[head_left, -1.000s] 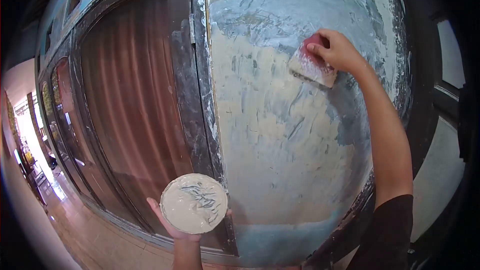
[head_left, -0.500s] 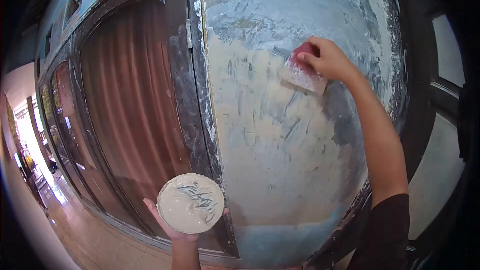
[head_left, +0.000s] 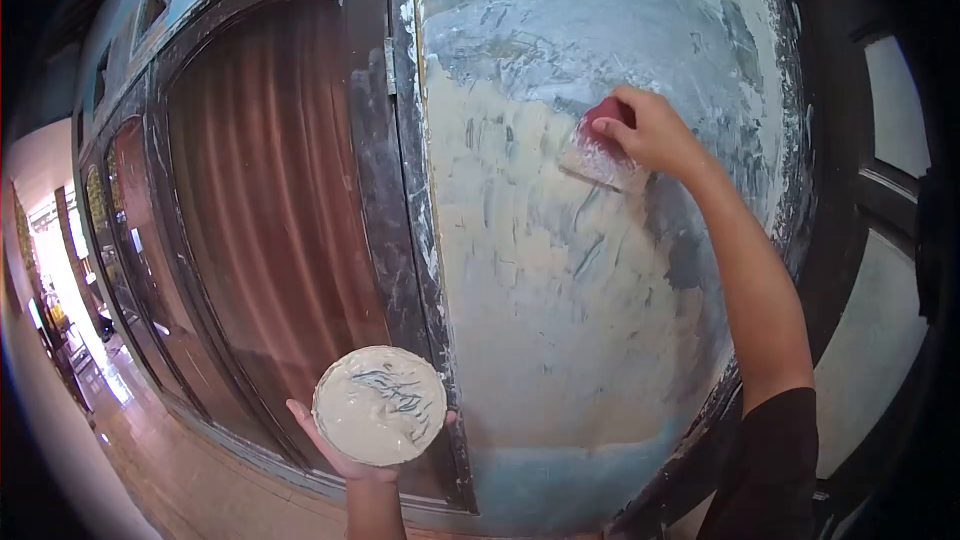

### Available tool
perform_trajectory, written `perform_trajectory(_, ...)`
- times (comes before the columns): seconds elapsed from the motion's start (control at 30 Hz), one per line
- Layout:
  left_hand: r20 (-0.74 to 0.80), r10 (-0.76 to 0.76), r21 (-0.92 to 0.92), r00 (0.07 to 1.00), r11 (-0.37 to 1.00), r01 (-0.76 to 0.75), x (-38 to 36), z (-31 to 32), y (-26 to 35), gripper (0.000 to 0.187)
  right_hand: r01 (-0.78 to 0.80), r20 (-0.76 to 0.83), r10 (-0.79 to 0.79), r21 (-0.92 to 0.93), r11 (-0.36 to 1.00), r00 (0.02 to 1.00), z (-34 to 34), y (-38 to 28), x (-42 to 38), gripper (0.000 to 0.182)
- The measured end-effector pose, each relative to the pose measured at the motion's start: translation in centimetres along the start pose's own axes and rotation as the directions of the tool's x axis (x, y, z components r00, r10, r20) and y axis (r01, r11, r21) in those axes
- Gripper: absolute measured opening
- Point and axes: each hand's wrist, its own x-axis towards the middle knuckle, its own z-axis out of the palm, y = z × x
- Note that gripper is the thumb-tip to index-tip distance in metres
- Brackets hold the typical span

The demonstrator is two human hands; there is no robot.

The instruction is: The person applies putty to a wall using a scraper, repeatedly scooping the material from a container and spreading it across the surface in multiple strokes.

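My right hand (head_left: pixel 655 135) grips a putty knife (head_left: pixel 603 150) by its dark red handle. The broad blade, smeared with pale filler, lies at the upper middle of the wall panel (head_left: pixel 570 340), tilted slightly down to the right. Cream filler coats much of this panel in streaks, with grey-blue surface showing above and at the right. Low in the view, my left hand (head_left: pixel 340 460) supports a round container (head_left: pixel 380 348) from beneath, its thumb out at the left side. Creamy putty (head_left: pixel 365 432) fills it, marked by dark streaks; most of the left fingers are hidden under it.
Left of the panel is a dark-framed door (head_left: pixel 375 170) with glass and a reddish-brown curtain (head_left: pixel 265 210) behind it. A metal hinge (head_left: pixel 391 67) sits on the frame. A dark panelled door (head_left: pixel 845 140) stands at the right. Tiled floor (head_left: pixel 190 480) runs along the lower left.
The putty knife and my right hand have shifted slightly downward. The view has turned a little, so the door frame appears farther right. The putty container stays almost in place.
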Motion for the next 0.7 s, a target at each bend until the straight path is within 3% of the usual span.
perform_trajectory(0.03, -0.026, 0.001, 0.000, 1.000, 1.000, -0.001, -0.1, -0.1, 0.1, 0.100, 0.098, -0.031, -0.099, -0.022, 0.995, 0.995, 1.0, 0.1, 0.0, 0.036)
perform_trajectory(0.07, -0.031, 0.004, 0.001, 1.000, 1.000, -0.004, -0.2, -0.3, 0.1, 0.100, 0.100, -0.028, -0.101, -0.018, 0.995, 0.995, 1.1, -0.1, 0.2, 0.036)
perform_trajectory(0.17, 0.004, -0.025, 0.146, 1.000, 0.989, 0.024, 0.2, -1.3, 0.1, 0.103, -0.020, -0.156, 0.013, -0.041, 0.999, 0.988, 0.7, 0.0, 1.5, 0.040)
perform_trajectory(0.3, 0.028, -0.049, 0.076, 0.998, 0.996, 0.046, -0.1, 0.4, -0.2, 0.102, -0.171, -0.273, 0.182, 0.066, 0.983, 0.944, -2.0, 1.3, 2.7, 0.041)
perform_trajectory(0.33, 0.025, -0.048, 0.071, 0.999, 0.996, 0.046, -0.2, 0.7, -0.2, 0.101, -0.208, -0.228, 0.236, 0.139, 0.968, 0.945, -2.8, 0.0, 2.2, 0.036)
perform_trajectory(0.4, 0.019, -0.043, 0.054, 0.999, 0.998, 0.042, -0.3, 1.2, -0.4, 0.101, -0.008, -0.262, 0.027, 0.074, 0.997, 0.965, -3.2, -1.7, 1.3, 0.024)
perform_trajectory(0.43, 0.017, -0.040, 0.047, 0.999, 0.998, 0.040, -0.2, 1.5, -0.5, 0.100, -0.006, -0.257, 0.025, 0.074, 0.997, 0.966, -3.1, -3.2, 0.6, 0.024)
perform_trajectory(0.5, 0.013, -0.039, 0.036, 0.999, 0.999, 0.038, -0.1, 2.0, -0.7, 0.100, 0.229, -0.104, -0.209, 0.264, 0.937, 0.972, -2.3, -6.7, -1.3, 0.011)
perform_trajectory(0.57, 0.014, -0.044, 0.028, 0.999, 0.999, 0.044, 0.2, 2.6, -1.0, 0.099, 0.594, -0.143, -0.588, 0.001, 0.804, 0.796, -0.8, -9.7, -3.6, 0.017)
perform_trajectory(0.63, 0.017, -0.055, 0.019, 0.998, 0.998, 0.055, 0.6, 3.1, -1.3, 0.099, 0.677, 0.073, -0.673, -0.090, 0.730, 0.736, -0.5, -12.9, -6.9, 0.020)
perform_trajectory(0.7, 0.021, -0.068, 0.008, 0.997, 0.998, 0.068, 1.0, 3.5, -1.7, 0.099, 0.780, 0.225, -0.759, -0.007, 0.626, 0.611, -0.2, -14.7, -9.5, 0.014)
